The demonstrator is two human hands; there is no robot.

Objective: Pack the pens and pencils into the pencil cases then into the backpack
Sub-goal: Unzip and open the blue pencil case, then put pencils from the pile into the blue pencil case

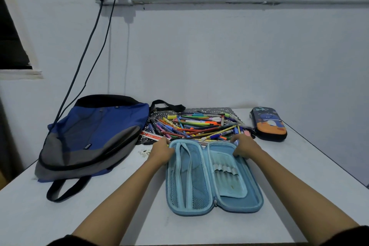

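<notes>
2 arms stretched forward; left grip (161,151), right grip (244,147) curled, clasping.

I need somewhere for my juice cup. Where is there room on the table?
Bare table lies right of the blue case, in front of the dark case, and near left between the backpack strap and the blue case. It's crowded behind the blue case, where the pens pile up.

Lower centre: light-blue pencil case (229,195), unzipped, flat open; mesh pocket (196,185) left half, elastic loops (225,171) right half. Just behind: pens and pencils (199,126), loose mixed heap. Right of heap: dark pencil case (268,124), closed. Left: blue-grey backpack (93,136), lying flat.
</notes>
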